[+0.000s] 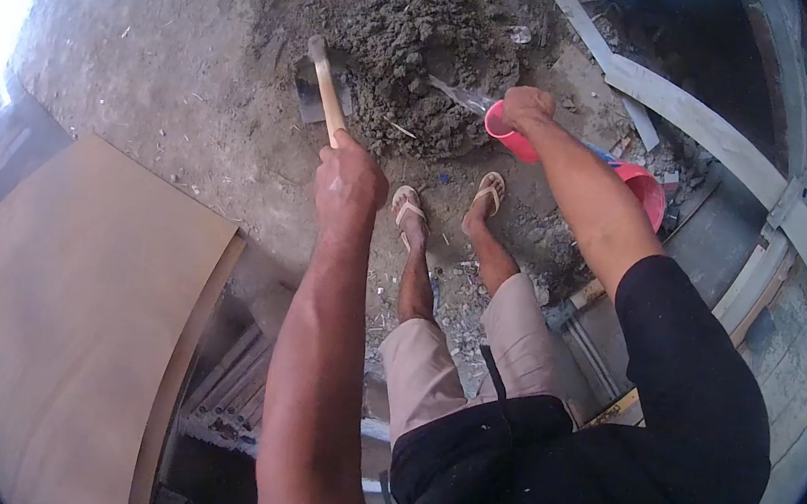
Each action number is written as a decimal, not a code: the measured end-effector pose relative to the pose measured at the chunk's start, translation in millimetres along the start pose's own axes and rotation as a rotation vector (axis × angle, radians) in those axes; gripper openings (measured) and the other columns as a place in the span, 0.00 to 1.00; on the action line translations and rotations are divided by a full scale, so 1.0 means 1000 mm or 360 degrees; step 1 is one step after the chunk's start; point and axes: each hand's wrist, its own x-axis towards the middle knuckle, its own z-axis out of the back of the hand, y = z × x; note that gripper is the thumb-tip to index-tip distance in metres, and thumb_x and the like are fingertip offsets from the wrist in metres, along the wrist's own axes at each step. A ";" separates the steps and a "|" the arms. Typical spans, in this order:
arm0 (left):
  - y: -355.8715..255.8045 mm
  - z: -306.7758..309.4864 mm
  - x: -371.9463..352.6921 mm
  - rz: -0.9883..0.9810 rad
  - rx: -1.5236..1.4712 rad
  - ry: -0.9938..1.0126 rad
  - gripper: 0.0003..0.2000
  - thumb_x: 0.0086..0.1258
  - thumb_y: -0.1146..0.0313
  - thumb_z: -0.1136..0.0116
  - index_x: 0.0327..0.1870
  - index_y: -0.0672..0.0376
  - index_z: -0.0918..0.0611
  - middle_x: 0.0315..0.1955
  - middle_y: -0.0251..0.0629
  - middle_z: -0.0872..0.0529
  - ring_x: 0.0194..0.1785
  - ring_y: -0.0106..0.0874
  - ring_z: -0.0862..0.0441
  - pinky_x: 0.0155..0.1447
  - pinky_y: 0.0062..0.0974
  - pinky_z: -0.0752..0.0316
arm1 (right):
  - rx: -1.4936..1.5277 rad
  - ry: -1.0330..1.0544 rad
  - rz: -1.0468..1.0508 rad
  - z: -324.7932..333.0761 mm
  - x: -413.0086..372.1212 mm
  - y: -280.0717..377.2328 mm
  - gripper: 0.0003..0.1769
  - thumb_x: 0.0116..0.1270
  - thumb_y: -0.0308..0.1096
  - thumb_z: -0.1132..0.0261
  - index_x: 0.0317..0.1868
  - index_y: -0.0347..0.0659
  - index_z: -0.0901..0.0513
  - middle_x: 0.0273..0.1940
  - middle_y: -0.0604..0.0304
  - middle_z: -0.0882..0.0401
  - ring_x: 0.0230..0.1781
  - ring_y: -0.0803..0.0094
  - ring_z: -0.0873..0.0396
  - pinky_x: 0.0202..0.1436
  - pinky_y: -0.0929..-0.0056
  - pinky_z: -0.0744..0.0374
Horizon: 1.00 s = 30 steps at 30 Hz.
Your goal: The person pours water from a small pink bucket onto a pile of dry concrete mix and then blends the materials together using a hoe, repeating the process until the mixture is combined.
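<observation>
My left hand is closed around the wooden handle of a hoe, whose flat metal blade lies on the ground at the left edge of a heap of wet grey mortar. In my right hand is a pink plastic mug, tipped to the left. A stream of water runs from its mouth onto the heap. Behind my right forearm, a pink bucket is partly hidden.
My sandalled feet stand just below the heap. A large brown board fills the lower left. On the right, pale curved-looking planks frame a dark opening. Stacked wood strips lie beneath my left arm.
</observation>
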 end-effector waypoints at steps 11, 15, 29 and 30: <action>0.006 0.004 -0.003 -0.0016 -0.0053 0.0056 0.18 0.66 0.73 0.49 0.57 0.66 0.32 0.48 0.61 0.21 0.51 0.54 0.18 0.51 0.45 0.20 | -0.0156 0.0078 0.0059 0.001 -0.004 0.026 0.16 0.56 0.34 0.35 0.46 0.44 0.12 0.50 0.54 0.15 0.52 0.61 0.16 0.52 0.61 0.19; 0.005 0.008 -0.004 0.0007 -0.0073 0.0107 0.18 0.65 0.73 0.49 0.56 0.66 0.32 0.48 0.61 0.21 0.51 0.55 0.19 0.51 0.45 0.21 | -0.0218 0.0167 0.0079 0.005 -0.005 0.034 0.18 0.58 0.37 0.35 0.49 0.45 0.13 0.52 0.56 0.15 0.54 0.62 0.17 0.52 0.60 0.19; 0.007 0.002 -0.004 -0.0037 -0.0015 0.0062 0.21 0.65 0.73 0.45 0.58 0.68 0.32 0.45 0.59 0.21 0.47 0.52 0.16 0.49 0.42 0.19 | -0.0271 0.0303 0.0129 0.032 -0.011 0.049 0.23 0.51 0.46 0.29 0.47 0.44 0.12 0.50 0.56 0.15 0.53 0.62 0.17 0.52 0.62 0.19; 0.007 0.002 -0.003 -0.0037 -0.0008 0.0065 0.21 0.65 0.73 0.45 0.58 0.68 0.32 0.45 0.59 0.21 0.47 0.52 0.16 0.49 0.42 0.19 | -0.0287 0.0308 0.0142 0.033 -0.011 0.050 0.22 0.52 0.45 0.30 0.47 0.45 0.12 0.50 0.56 0.15 0.53 0.63 0.17 0.51 0.62 0.19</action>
